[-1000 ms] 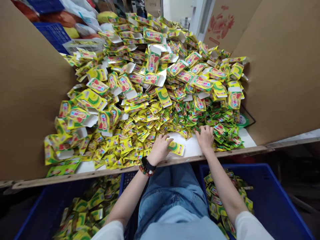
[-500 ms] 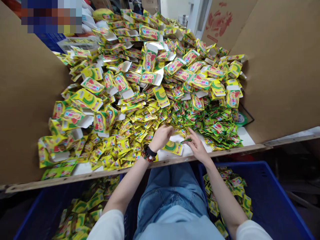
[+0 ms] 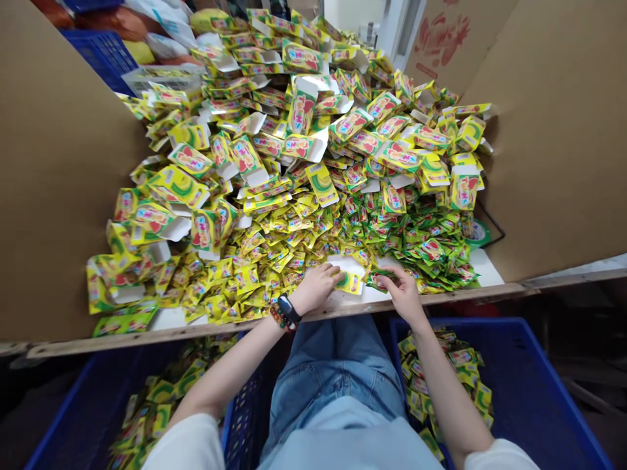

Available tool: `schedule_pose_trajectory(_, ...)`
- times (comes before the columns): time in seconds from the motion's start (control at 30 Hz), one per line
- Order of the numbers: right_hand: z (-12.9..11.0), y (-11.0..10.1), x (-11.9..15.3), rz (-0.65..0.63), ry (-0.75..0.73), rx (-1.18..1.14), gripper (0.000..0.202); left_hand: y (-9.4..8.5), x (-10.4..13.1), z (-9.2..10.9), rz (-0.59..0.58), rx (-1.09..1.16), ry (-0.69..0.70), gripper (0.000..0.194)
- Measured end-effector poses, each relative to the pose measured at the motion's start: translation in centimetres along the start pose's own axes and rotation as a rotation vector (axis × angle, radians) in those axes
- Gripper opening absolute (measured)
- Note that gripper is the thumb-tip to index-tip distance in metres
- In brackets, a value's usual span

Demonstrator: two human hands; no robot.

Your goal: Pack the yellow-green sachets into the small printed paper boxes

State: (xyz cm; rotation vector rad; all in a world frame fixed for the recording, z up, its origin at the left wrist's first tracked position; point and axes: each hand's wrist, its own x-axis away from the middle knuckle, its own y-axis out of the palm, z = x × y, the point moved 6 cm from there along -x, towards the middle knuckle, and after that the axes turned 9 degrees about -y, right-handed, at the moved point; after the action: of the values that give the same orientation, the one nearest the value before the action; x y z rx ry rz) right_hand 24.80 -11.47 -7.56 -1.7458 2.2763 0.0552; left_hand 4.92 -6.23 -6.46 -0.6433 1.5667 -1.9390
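My left hand (image 3: pixel 317 288), with a dark wristband and beads at the wrist, is closed over the left end of a small yellow candy box (image 3: pixel 351 282) lying flat at the table's front. Its fingertips hide that end. Just to the right, my right hand (image 3: pixel 404 292) pinches a green candy sachet (image 3: pixel 378 279) between thumb and fingers, close to the box's right end. Yellow sachets (image 3: pixel 247 277) lie in a heap beyond and left of my left hand. Behind my right hand spreads a heap of green sachets (image 3: pixel 431 251).
A high pile of open cardboard candy boxes (image 3: pixel 298 140) fills the back. Cardboard walls (image 3: pixel 553 150) stand at both sides. A wooden strip (image 3: pixel 455 297) edges the table. Below it, a blue crate (image 3: pixel 533 385) at right and another at left hold filled boxes.
My left hand has come down onto the yellow box, which now lies flatter. My right hand has shifted right and slightly down, still pinching the green sachet. The whole view has shifted slightly.
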Motion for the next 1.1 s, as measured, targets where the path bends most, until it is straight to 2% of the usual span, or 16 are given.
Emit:
schedule_pose_trajectory(0.1,-0.3,-0.3,0.1,0.057,-0.045,-0.037,0.022,-0.5,-0.9,-0.4,0.038,-0.013,0.006,0.038)
schedule_pose_trajectory(0.23,-2.5,-0.5,-0.3,0.155,-0.201,-0.017,0.015,-2.5,-0.3,-0.7,0.286,0.086,-0.144,0.046)
schedule_pose_trajectory(0.33,-5.1,0.0,-0.8,0.152,-0.330,-0.016,0.011,-2.7,1.0,0.6,0.385,0.210,-0.169,0.055)
schedule_pose_trajectory(0.37,-5.8,0.4,-1.1,0.111,-0.358,0.002,0.011,-2.6,1.4,1.0,0.408,0.238,-0.186,0.060)
schedule_pose_trajectory(0.43,-6.8,1.4,-1.5,-0.053,-0.364,0.078,0.014,-2.2,2.1,1.6,0.455,0.263,-0.259,0.062)
schedule_pose_trajectory(0.57,-7.0,3.0,-1.9,-0.431,-0.246,0.285,0.021,-0.9,3.2,2.4,0.472,0.279,-0.365,0.053)
schedule_pose_trajectory(0.73,-7.8,4.1,-1.6,-0.664,-0.239,0.499,0.028,0.6,3.7,3.8,0.486,0.410,-0.368,0.053)
schedule_pose_trajectory(0.8,-8.1,4.4,-1.6,-0.635,-0.223,0.596,0.030,1.3,3.9,4.2,0.497,0.423,-0.380,0.055)
schedule_pose_trajectory(0.93,-8.3,4.3,-1.2,-0.393,-0.178,0.733,0.041,2.5,4.2,4.6,0.536,0.392,-0.424,0.058)
schedule_pose_trajectory(1.1,-8.1,4.5,-0.4,-0.288,-0.132,0.692,0.029,3.1,4.9,4.6,0.628,0.426,-0.493,0.056)
